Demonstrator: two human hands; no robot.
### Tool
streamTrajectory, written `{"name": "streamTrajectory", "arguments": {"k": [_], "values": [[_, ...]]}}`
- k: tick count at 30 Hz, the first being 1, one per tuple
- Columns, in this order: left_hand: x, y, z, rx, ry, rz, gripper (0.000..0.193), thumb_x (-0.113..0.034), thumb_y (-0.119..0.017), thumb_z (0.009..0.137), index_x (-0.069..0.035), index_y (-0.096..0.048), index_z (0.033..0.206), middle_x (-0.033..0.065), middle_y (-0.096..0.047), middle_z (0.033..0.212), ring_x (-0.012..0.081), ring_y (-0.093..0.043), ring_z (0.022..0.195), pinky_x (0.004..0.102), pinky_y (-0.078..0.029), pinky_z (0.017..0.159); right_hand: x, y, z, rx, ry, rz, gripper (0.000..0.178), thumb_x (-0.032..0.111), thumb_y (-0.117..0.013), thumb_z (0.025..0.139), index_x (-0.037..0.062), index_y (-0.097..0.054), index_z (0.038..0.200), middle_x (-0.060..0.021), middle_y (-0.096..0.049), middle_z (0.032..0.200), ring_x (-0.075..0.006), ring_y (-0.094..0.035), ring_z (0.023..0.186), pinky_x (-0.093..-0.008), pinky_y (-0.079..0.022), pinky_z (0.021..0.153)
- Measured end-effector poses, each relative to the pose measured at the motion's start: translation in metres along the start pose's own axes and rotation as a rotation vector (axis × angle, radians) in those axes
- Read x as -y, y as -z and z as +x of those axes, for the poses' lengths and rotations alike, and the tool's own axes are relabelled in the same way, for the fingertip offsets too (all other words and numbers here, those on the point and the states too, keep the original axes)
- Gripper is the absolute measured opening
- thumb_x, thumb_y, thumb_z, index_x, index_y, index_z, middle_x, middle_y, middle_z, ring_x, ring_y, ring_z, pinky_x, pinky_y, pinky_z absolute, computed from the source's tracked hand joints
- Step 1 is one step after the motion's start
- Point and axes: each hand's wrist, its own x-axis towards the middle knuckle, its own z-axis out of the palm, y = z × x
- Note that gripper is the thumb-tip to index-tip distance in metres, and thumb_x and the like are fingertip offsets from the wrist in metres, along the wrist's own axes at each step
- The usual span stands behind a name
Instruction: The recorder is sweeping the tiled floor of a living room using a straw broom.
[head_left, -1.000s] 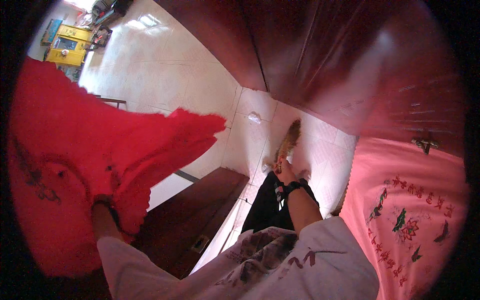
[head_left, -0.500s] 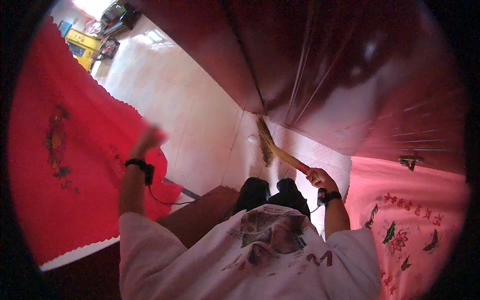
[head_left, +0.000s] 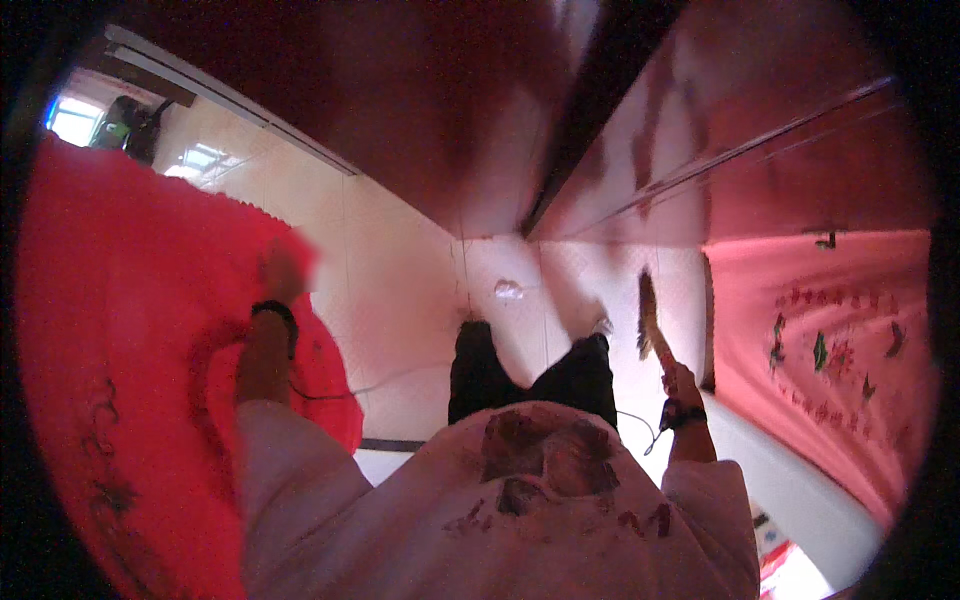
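Just left of the pink cloth [head_left: 825, 405], the right hand [head_left: 680, 383] is closed around the handle [head_left: 661, 352] of a brush [head_left: 647, 318], which is over the pale floor [head_left: 385, 270]. Well to the left of the pink cloth, the left hand [head_left: 287, 268] is at the edge of a red cloth [head_left: 130, 270], but its fingers are too blurred to tell whether they grip it. A small whitish thing [head_left: 508, 289] lies left of the pink cloth, farther from it than the brush, and glossy dark red panels [head_left: 400, 110] stand beyond the pink cloth.
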Motion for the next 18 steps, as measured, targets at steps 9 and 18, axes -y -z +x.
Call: {"name": "streamTrajectory", "arguments": {"k": [9, 18], "values": [[0.088, 0.004, 0.020, 0.284, 0.035, 0.057, 0.068, -0.036, -0.064, 0.064, -0.002, -0.041, 0.119, 0.0177, -0.036, 0.126, 0.0342, -0.030, 0.117, 0.0468, -0.022, 0.097, -0.072, -0.037, -0.007, -0.257, 0.298, 0.364, 0.007, 0.008, -0.046, 0.068, 0.0126, -0.048, 0.064, 0.0034, -0.038, 0.044, -0.0076, -0.031, 0.031, -0.0189, -0.021, 0.028], [0.127, 0.009, -0.202, 0.615, 0.280, -0.151, 0.068, -0.034, -0.065, 0.065, -0.001, -0.041, 0.119, 0.0172, -0.039, 0.123, 0.0314, -0.035, 0.113, 0.0434, -0.026, 0.094, -0.080, -0.045, 0.063, -0.190, 0.111, 0.464, 0.009, 0.018, -0.049, 0.074, 0.0107, -0.052, 0.071, 0.0022, -0.041, 0.047, -0.0079, -0.035, 0.034, -0.0191, -0.028, 0.030]]}}
